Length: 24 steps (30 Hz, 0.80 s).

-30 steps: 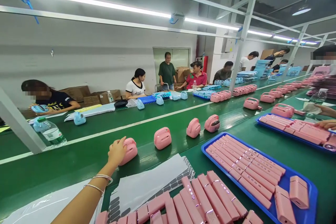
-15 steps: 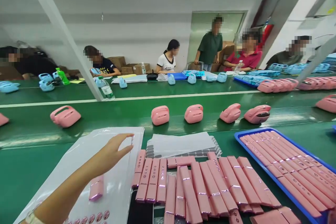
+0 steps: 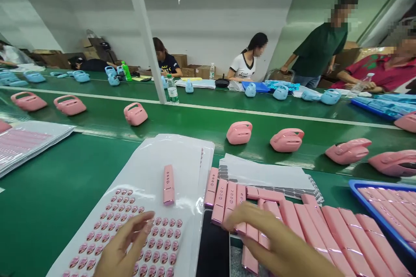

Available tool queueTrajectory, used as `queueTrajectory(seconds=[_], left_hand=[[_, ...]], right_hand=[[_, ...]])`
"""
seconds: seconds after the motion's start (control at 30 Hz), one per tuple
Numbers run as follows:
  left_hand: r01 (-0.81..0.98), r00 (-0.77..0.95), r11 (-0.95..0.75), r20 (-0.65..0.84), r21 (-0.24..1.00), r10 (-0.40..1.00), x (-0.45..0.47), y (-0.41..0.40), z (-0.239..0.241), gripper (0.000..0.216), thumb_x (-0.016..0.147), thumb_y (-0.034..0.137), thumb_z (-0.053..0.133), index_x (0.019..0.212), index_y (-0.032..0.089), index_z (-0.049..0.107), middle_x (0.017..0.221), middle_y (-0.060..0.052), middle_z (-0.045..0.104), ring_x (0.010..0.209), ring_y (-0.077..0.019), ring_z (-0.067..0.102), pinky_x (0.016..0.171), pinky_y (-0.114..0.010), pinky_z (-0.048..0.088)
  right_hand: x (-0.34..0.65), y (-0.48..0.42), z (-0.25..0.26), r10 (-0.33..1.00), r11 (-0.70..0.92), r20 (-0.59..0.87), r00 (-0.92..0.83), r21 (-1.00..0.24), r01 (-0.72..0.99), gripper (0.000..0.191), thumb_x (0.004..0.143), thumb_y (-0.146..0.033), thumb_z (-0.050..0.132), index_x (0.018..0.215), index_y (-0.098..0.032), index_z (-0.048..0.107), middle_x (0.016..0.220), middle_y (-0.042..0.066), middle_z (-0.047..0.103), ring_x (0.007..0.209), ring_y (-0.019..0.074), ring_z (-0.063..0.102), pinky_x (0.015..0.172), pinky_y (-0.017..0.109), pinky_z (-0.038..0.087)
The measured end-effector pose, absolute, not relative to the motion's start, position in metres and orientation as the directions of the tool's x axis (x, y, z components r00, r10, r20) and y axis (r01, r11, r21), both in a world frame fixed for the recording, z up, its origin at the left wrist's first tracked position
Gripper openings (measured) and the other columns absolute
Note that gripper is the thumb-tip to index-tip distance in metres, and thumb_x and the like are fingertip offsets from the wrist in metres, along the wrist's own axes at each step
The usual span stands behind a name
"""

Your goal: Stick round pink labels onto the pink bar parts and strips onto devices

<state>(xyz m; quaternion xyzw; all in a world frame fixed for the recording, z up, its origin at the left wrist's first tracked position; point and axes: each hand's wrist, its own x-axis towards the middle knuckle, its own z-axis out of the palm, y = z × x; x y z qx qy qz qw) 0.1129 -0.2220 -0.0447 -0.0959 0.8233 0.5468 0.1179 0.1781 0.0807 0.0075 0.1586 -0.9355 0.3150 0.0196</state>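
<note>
My left hand [image 3: 125,246] is over a white sheet [image 3: 149,156] bearing rows of round pink stickers [image 3: 157,255]. Its thumb and index fingertips come close together among the stickers; whether they pinch one I cannot tell. Above the stickers, a long pink plastic casing [image 3: 168,184] with a shiny band and small round marks lies alone on the sheet. To the right, my right hand [image 3: 273,233] hovers over or touches a pile of similar pink casings [image 3: 302,220], thumb and fingers apart. A dark, flat, phone-like object [image 3: 212,242] lies between the sheet and the pile.
A blue tray [image 3: 354,186] of pink casings stands at right. White paper strips [image 3: 266,171] lie behind the pile, and stacked sheets [image 3: 32,138] at far left. Pink handled devices [image 3: 239,133] line the green belt [image 3: 191,123]. Co-workers [image 3: 247,62] sit across.
The view has swung left. My left hand has come back from the sheet's upper edge to the stickers, its fingertips closer together. My right hand has entered over the casings.
</note>
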Motion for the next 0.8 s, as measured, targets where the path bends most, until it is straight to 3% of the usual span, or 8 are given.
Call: queueTrajectory(seconds=[0.1,0.17,0.33,0.5,0.7,0.8], left_hand=[[-0.319,-0.942,0.221,-0.334,0.922,0.031,0.13,-0.217,-0.044,0.042,0.071,0.058,0.06,0.1,0.027,0.06,0.114,-0.003,0.059,0.113,-0.0264,0.049,0.101,-0.04,0.034],[-0.344,-0.935,0.157,-0.352,0.926,0.029,0.136,-0.217,-0.043,0.039,0.071,0.055,0.062,0.098,0.026,0.062,0.111,-0.003,0.061,0.11,-0.0256,0.05,0.1,-0.038,0.035],[-0.391,-0.92,0.009,-0.391,0.921,0.024,0.142,-0.223,-0.047,0.036,0.07,0.053,0.066,0.092,0.025,0.066,0.104,-0.004,0.064,0.104,-0.0227,0.055,0.094,-0.03,0.041],[-0.386,-0.918,-0.053,-0.377,0.921,0.121,0.141,-0.222,-0.053,0.028,0.075,0.047,0.063,0.093,0.025,0.067,0.099,-0.004,0.064,0.099,-0.0241,0.057,0.093,-0.035,0.041],[-0.39,-0.899,-0.042,-0.371,0.92,0.233,0.136,-0.222,-0.056,0.025,0.08,0.044,0.056,0.096,0.027,0.065,0.101,-0.004,0.063,0.102,-0.0244,0.056,0.095,-0.04,0.041],[-0.381,-0.899,-0.047,-0.358,0.923,0.253,0.14,-0.218,-0.058,0.03,0.079,0.048,0.058,0.102,0.03,0.064,0.112,-0.004,0.061,0.108,-0.0249,0.053,0.098,-0.041,0.04]], right_hand=[[0.138,0.065,-0.023,-0.45,0.883,0.056,-0.891,-0.119,-0.453,0.035,0.078,0.003,0.053,0.102,-0.021,0.061,0.117,0.005,0.063,0.11,0.0253,0.054,0.087,0.04,0.047],[0.121,0.058,-0.038,-0.493,0.868,0.016,-0.87,0.074,-0.49,0.031,0.075,0.001,0.057,0.097,-0.018,0.064,0.109,0.006,0.067,0.103,0.0296,0.058,0.08,0.043,0.049],[0.108,0.064,-0.04,-0.619,0.771,-0.034,-0.785,0.166,-0.615,0.021,0.073,-0.003,0.062,0.087,-0.018,0.064,0.101,0.005,0.068,0.086,0.0267,0.061,0.063,0.037,0.045],[0.096,0.073,-0.034,-0.738,0.642,-0.077,-0.671,0.227,-0.732,0.021,0.073,-0.007,0.064,0.087,-0.021,0.06,0.085,0.001,0.065,0.071,0.022,0.056,0.058,0.035,0.037],[0.079,0.069,-0.037,-0.779,0.586,-0.12,-0.616,0.213,-0.782,0.018,0.068,-0.01,0.068,0.08,-0.02,0.058,0.082,0.002,0.061,0.072,0.0214,0.054,0.059,0.034,0.037],[0.088,0.053,-0.016,-0.744,0.649,-0.069,-0.664,0.158,-0.744,0.018,0.075,-0.008,0.061,0.089,-0.019,0.057,0.086,0.004,0.061,0.077,0.0224,0.054,0.064,0.036,0.04]])
